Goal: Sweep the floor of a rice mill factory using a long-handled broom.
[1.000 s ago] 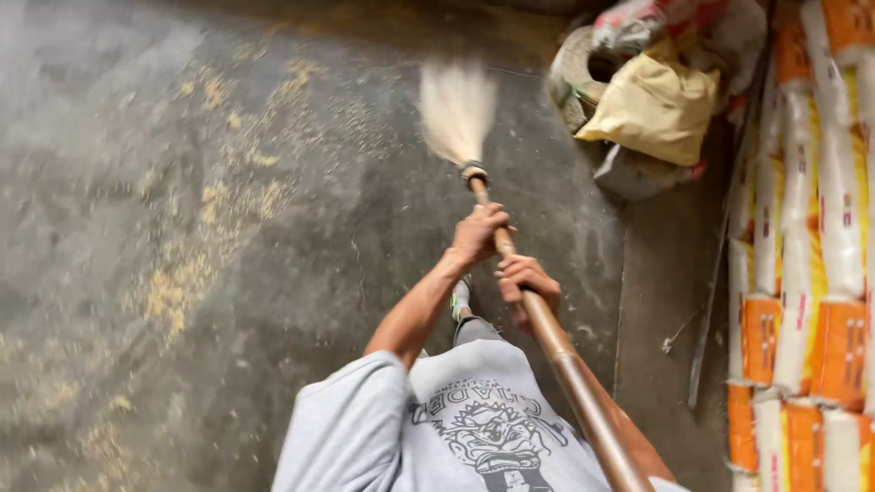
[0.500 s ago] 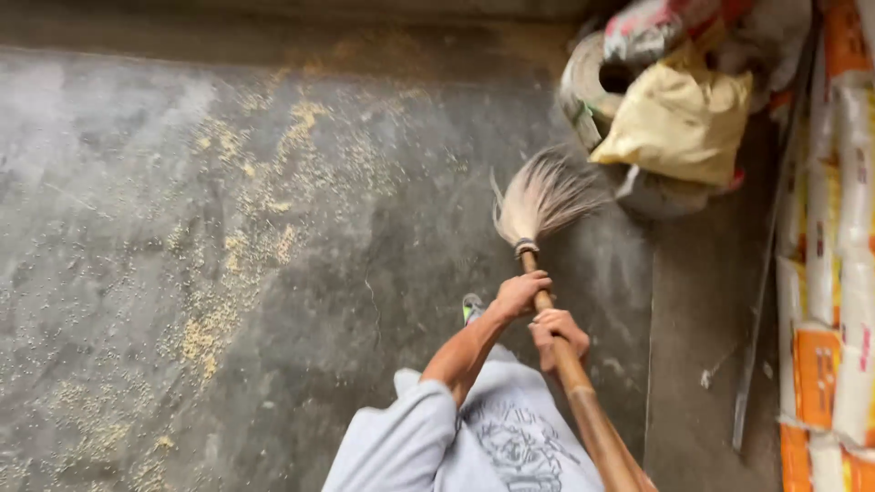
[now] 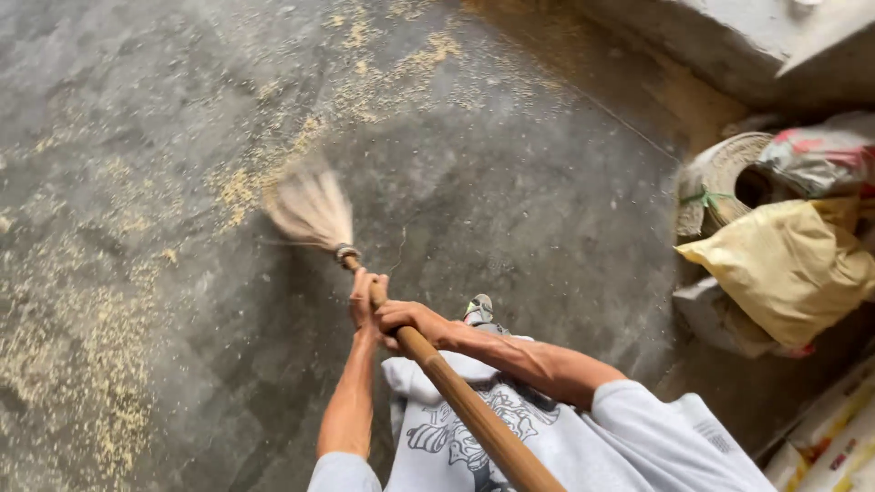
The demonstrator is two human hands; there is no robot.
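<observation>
— Right at our feet: a long wooden broom (image 3: 428, 364), and both hands stacked on the handle. The right hand (image 3: 407, 321) sits lower down the stick, fingers curled tight round the wood; that's the driving grip.

— And the left hand (image 3: 365, 293)?

— Just ahead of it, touching it, nearer the head. Fingers wrapped round too, pressed together, no gap showing. Hands that close let the person swing from the arms and steer the tip.

— A shoe (image 3: 478, 310) pokes out just beside the right wrist.

— Planted under the handle, yes, so the body stays behind the stroke. Further out, the bristles (image 3: 312, 211) are down on the floor (image 3: 510, 200), fanned and blurred, the handle slanting low so the whole fan brushes the concrete.

— What's it brushing?

— Husks (image 3: 239, 187), pale yellow, touching the bristles' far edge and scattered in bands over the grey floor, thicker at the left.

— And over to the right?

— A yellow sack (image 3: 788, 269) piled with other bundles against the wall, well apart from the broom.
</observation>
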